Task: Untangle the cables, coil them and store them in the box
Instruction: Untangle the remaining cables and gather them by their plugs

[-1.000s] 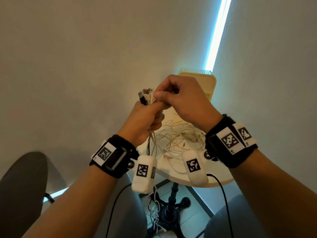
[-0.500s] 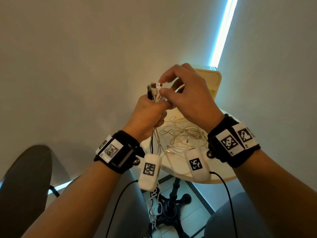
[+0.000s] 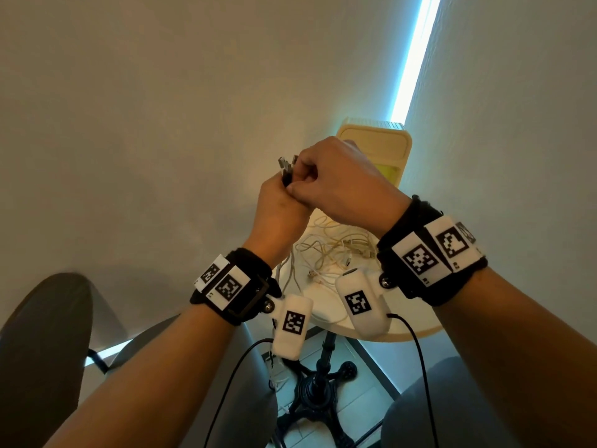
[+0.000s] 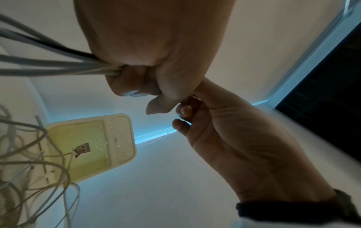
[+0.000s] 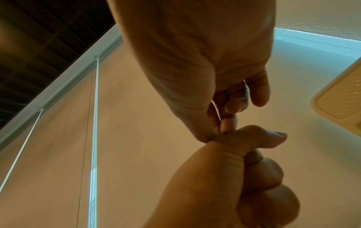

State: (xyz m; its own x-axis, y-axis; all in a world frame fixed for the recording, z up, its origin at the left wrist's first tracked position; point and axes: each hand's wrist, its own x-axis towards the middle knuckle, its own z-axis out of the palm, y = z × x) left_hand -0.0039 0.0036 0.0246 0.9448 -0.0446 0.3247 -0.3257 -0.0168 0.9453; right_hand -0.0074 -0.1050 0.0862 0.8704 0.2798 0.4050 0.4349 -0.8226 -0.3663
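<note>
My left hand [image 3: 280,197] is held up above the table and grips a bunch of white and black cables [image 4: 58,66] in its fist. Their USB plugs [image 3: 286,166] stick out above the fist. My right hand [image 3: 307,180] sits against the top of the left hand, its fingers curled onto the plug ends. A thin cable strand [image 5: 215,110] shows between its thumb and fingers. The rest of the cable tangle [image 3: 332,250] lies on the round white table [image 3: 326,305], and the held strands hang down to it. The cream box [image 3: 378,147] stands open behind the hands.
A loose USB plug [image 4: 83,149] lies in front of the box. Grey chairs [image 3: 42,334] stand at the left and at the lower right [image 3: 452,412]. The table's black pedestal foot [image 3: 318,389] stands on a tiled floor, with cable ends hanging beside it. Walls are close behind and right.
My right hand's index finger was raised while it pinched a plug half a second ago. All its fingers have now curled down onto the plug ends. The left fist keeps its hold.
</note>
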